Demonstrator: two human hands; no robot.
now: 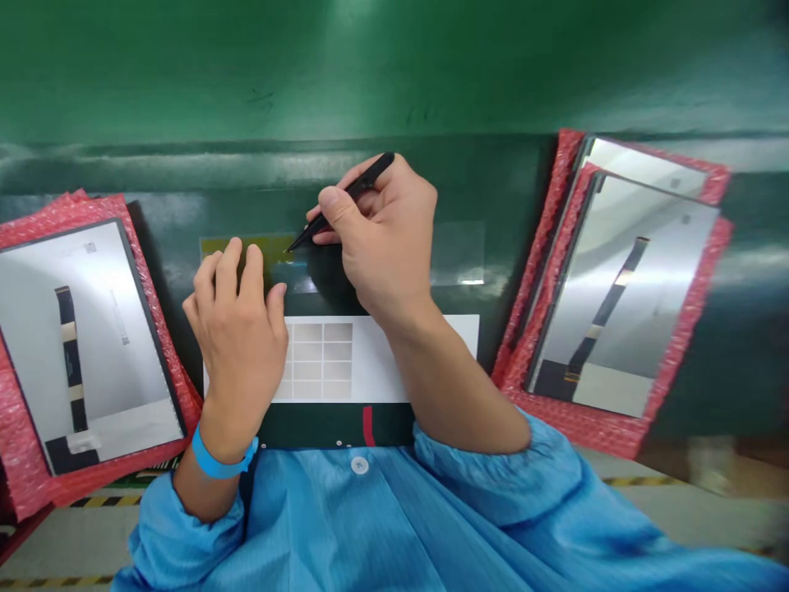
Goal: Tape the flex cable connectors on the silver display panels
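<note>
My right hand [385, 230] grips a pair of black tweezers [320, 220], their pointed tip down at the edge of a yellow film strip [280, 245]. The strip lies on a long clear plastic sheet [459, 251]. My left hand [240, 329] lies flat with fingers apart, its fingertips on the yellow part of the sheet. They hide some of the strip. Beneath both wrists is a white sheet [376, 362] bearing a grid of pale rectangular labels [322, 352], partly covered by my left hand.
At left, a display panel [132, 362] with a dark flex cable [71, 362] rests on red bubble wrap [21, 469]. More panels [666, 312] on red bubble wrap [616, 432] are stacked at right. The green table [185, 74] has a red tape strip [368, 423] near its front edge.
</note>
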